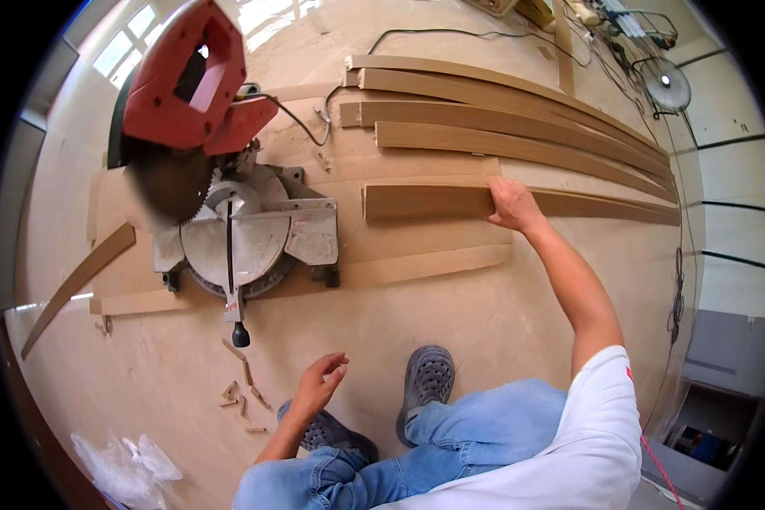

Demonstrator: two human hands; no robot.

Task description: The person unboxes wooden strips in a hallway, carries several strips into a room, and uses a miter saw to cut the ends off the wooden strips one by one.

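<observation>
My right hand (512, 204) is closed over the upper edge of a long brown wood board (429, 203), fingers on its near side. The board lies to the right of a miter saw (183, 81), its left end a little apart from the grey saw base (310, 234). My left hand (320, 380) holds nothing; its fingers are apart, above my left shoe. Tilted up with its red handle on top, the saw head shows a round toothed blade (170, 187).
More long boards (484, 119) lie side by side beyond the held one. Flattened cardboard (433, 263) is under the saw and boards. Short wood offcuts (242, 391) and a clear plastic bag (132, 463) sit at lower left. A black cable (450, 31) and a fan (665, 83) are farther off.
</observation>
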